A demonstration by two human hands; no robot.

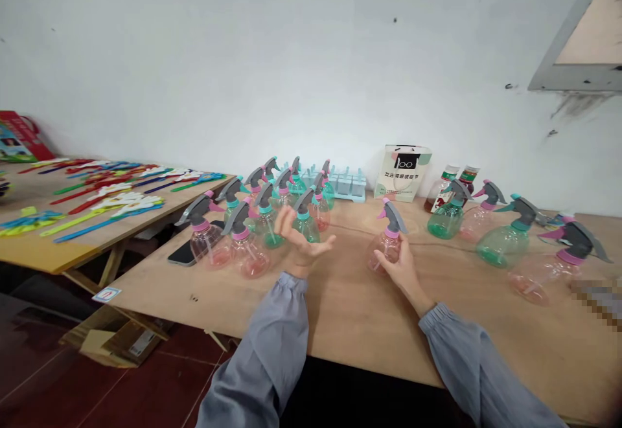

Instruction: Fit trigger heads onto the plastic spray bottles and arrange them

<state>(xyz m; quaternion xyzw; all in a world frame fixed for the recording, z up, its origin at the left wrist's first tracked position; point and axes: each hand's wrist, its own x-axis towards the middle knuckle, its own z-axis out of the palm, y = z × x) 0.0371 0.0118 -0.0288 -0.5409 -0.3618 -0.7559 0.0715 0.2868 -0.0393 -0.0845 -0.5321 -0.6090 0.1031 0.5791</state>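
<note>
While the right hand [399, 266] clasps the pink spray bottle [387, 241] at table [350, 311] centre, the left hand [300, 239] hovers spread at nine o'clock — light, slick plastic, likely best gripped at the neck.

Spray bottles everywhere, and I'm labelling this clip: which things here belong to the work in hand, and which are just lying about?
In hand:
- pink spray bottle, gripped by the right hand
- cluster of pink and green spray bottles, just past the open left hand
- spray bottles at right

Lying about:
- phone
- colourful sticks on the side table
- paper bag
- two capped bottles
- ice-lolly mould
</note>
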